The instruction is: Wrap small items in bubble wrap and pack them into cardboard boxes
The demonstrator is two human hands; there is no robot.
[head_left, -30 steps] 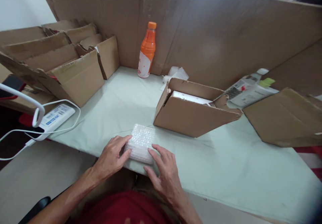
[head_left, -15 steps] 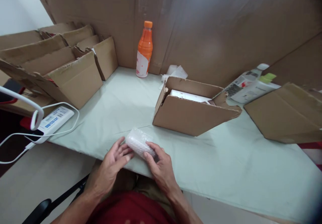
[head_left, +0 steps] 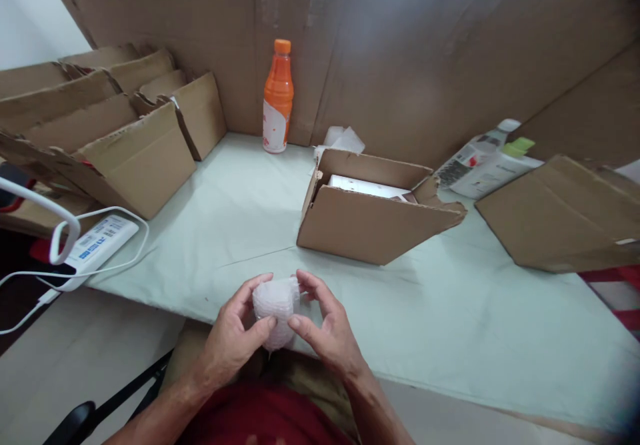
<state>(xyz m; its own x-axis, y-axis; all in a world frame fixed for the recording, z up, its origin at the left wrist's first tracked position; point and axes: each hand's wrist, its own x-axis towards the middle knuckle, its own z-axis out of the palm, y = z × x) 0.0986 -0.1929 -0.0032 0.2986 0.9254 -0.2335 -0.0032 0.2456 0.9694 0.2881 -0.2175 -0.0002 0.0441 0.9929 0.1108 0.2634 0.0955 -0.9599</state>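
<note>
A small bundle of clear bubble wrap (head_left: 277, 301) is held upright near the table's front edge; what is inside it cannot be made out. My left hand (head_left: 240, 328) is closed around its left side, thumb pressed on the near face. On the other side, my right hand (head_left: 327, 325) grips the bundle's right edge between thumb and curled fingers. Just beyond my hands stands an open cardboard box (head_left: 370, 225) with a white item (head_left: 370, 187) inside.
Several cardboard bins (head_left: 140, 158) stand at the left, near a white power strip (head_left: 103, 241) with a looping cable. An orange bottle (head_left: 279, 98) is at the back. At right, a clear bottle (head_left: 475, 155) and a white bottle (head_left: 495, 175) lean behind another cardboard box (head_left: 555, 221).
The bubble-wrap bundle has turned from lying slanted to upright and come closer to me. My left hand, open beside it before, has closed on it. The view has shifted slightly.
</note>
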